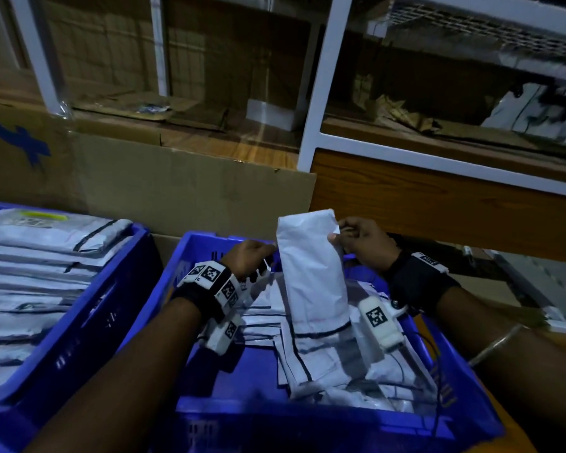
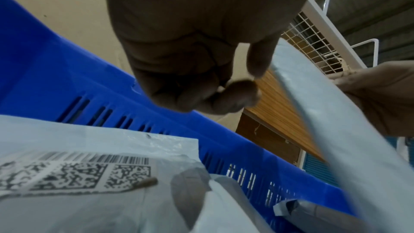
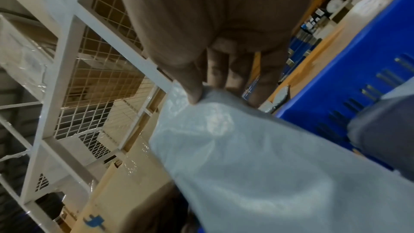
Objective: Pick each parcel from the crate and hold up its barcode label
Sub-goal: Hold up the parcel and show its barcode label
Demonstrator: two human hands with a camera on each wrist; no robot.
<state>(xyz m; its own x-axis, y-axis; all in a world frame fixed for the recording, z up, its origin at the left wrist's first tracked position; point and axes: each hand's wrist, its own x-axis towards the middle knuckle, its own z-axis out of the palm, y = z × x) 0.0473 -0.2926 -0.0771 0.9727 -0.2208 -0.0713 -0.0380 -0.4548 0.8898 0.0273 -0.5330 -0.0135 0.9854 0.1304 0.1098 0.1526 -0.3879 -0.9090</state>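
I hold a white plastic parcel [image 1: 311, 276] [image 2: 336, 130] [image 3: 246, 166] upright over the middle blue crate [image 1: 307, 416] [image 2: 67, 77] [image 3: 369, 59]; its plain side faces me. My right hand [image 1: 337, 235] [image 3: 201, 93] pinches its top right corner between thumb and fingers. My left hand [image 1: 258, 253] [image 2: 246, 81] is at the parcel's left edge with curled fingers, and no grip shows. Several more parcels [image 1: 324, 364] lie in the crate. One of them shows a barcode label [image 2: 89, 171] in the left wrist view.
A second blue crate [image 1: 89, 305] at the left holds stacked parcels [image 1: 30, 256]. Behind both crates stands a large cardboard box [image 1: 177, 191]. A white metal rack [image 1: 324, 93] with mesh shelves and a wooden panel [image 1: 438, 204] rise beyond.
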